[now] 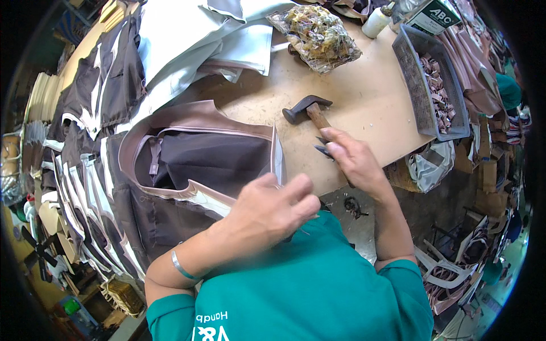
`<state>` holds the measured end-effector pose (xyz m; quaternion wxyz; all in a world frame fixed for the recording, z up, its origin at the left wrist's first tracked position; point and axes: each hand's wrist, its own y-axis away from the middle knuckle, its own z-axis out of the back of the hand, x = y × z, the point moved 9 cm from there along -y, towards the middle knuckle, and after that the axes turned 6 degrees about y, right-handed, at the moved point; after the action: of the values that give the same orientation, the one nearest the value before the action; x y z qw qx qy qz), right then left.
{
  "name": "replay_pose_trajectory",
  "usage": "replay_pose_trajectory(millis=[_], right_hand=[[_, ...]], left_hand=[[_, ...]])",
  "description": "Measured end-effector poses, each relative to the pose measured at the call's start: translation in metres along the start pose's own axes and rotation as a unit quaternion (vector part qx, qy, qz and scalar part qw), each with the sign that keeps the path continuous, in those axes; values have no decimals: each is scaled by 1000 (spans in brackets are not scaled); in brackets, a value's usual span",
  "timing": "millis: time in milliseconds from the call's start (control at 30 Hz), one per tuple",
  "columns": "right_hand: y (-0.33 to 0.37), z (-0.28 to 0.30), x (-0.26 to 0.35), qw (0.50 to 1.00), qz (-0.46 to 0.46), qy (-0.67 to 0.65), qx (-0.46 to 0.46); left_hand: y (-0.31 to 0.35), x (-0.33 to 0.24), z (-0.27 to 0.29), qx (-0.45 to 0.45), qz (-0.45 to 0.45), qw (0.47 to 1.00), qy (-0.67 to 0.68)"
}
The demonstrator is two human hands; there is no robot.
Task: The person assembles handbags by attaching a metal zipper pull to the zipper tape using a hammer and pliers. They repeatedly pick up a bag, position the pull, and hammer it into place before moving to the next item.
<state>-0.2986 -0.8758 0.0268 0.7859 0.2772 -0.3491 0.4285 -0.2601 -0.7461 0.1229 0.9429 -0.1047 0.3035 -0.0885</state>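
Note:
My right hand [355,159] is closed around the wooden handle of a hammer [318,116], whose dark metal head rests on the tabletop. Two dark pointed tips [323,150] show beside my right thumb; the rest of that tool is hidden. In front of my body, my left hand [273,207] is raised with its fingers curled, slightly blurred, and whatever they hold, if anything, is hidden. Just beyond it lies an unfinished bag [210,153], its opening facing up, with dark lining, a zipper and pinkish-brown edging. My left hand overlaps its near right corner.
A grey plastic basket [406,74] of small pinkish-brown pieces stands at the table's right edge. A clear bag of scraps [321,37] and a white bottle [375,23] are at the back. White sheets [170,51] and stacked dark-and-white bag panels [91,182] spread along the left.

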Motion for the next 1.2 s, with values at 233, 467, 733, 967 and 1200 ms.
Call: replay_pose_trajectory(millis=[233, 467, 733, 967, 1200], right_hand=[[-9, -22, 62, 956, 222, 131, -141], [-9, -53, 152, 914, 311, -217, 142], [-12, -53, 151, 921, 278, -211, 172], [-15, -52, 150, 917, 276, -230, 170], [-4, -53, 150, 910, 343, -179, 151]], left_hand=[[25, 24, 72, -260, 37, 963, 52], [55, 29, 93, -333, 39, 941, 55], [77, 62, 62, -93, 291, 934, 186], [75, 60, 67, -148, 281, 903, 290], [63, 52, 68, -116, 227, 922, 292]])
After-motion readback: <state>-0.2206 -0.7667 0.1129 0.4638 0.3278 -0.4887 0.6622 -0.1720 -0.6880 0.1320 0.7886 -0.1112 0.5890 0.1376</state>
